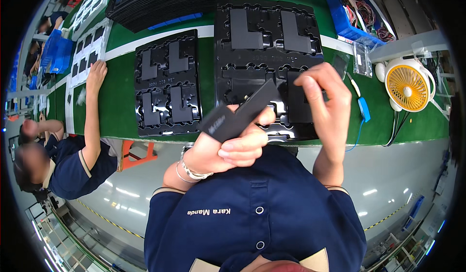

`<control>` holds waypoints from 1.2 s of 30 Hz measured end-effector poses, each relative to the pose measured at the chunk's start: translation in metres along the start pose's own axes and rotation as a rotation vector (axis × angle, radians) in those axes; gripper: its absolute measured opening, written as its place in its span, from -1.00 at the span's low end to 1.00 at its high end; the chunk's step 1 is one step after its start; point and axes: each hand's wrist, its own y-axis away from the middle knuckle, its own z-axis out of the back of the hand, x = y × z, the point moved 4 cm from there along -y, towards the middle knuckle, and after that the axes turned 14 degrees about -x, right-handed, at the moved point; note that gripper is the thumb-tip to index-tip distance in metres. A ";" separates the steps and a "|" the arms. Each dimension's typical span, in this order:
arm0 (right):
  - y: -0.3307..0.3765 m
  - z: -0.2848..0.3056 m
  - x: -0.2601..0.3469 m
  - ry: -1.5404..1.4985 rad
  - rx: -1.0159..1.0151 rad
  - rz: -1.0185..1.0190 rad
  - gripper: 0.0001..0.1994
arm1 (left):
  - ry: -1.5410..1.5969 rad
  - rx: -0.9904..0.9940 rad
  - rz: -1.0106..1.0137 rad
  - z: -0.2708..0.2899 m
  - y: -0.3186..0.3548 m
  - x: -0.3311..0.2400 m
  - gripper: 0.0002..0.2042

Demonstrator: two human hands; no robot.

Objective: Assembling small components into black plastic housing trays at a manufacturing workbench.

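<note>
My left hand [240, 148] is closed round a flat, dark L-shaped piece [250, 108] with small pale lettering on one end. It is held tilted above the front edge of a large black moulded tray [272, 60]. My right hand [330, 94] is raised over the tray's right side, fingers curled and thumb near the index finger. Whether anything small sits between them cannot be made out. Two similar dark pieces, a left one [241, 29] and a right one [294, 31], lie in the tray's far pockets. Another dark piece [297, 102] is partly behind my right hand.
Left of it, a smaller black tray [165, 126] holds several L-shaped pieces. Stacked black trays [170, 5] stand behind. To the right are a blue bin [347, 26] of wires, a blue cable connector [364, 109] and a fan [407, 88]. A co-worker [77, 165] reaches toward white trays [90, 53].
</note>
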 end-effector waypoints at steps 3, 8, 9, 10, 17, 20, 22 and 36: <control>0.004 0.018 -0.019 0.297 -0.008 -0.008 -0.93 | -0.707 -0.466 -0.668 0.001 0.014 -0.017 -0.65; 0.016 0.012 -0.029 0.511 0.010 0.165 -0.79 | -1.658 -0.860 -1.153 0.000 0.020 -0.039 -0.40; 0.016 0.011 -0.028 0.503 0.013 0.179 -0.79 | -1.789 -0.918 -1.137 0.000 0.021 -0.041 -0.43; 0.015 0.009 -0.026 0.494 0.017 0.193 -0.79 | -1.853 -0.929 -1.149 -0.001 0.020 -0.041 -0.47; 0.006 0.001 -0.030 0.317 0.053 0.053 -0.77 | -2.211 -1.003 -1.300 0.000 0.011 -0.052 -0.61; -0.001 0.012 -0.025 -0.129 0.115 -0.298 -0.81 | -2.252 -0.989 -1.304 -0.006 0.009 -0.052 -0.53; -0.003 0.012 -0.011 -0.304 0.111 -0.370 -0.82 | -2.331 -0.969 -1.297 -0.010 0.002 -0.048 -0.49; 0.006 -0.023 0.020 -0.529 0.131 -0.365 -0.84 | -1.281 -0.579 -0.927 -0.013 -0.002 -0.026 -0.84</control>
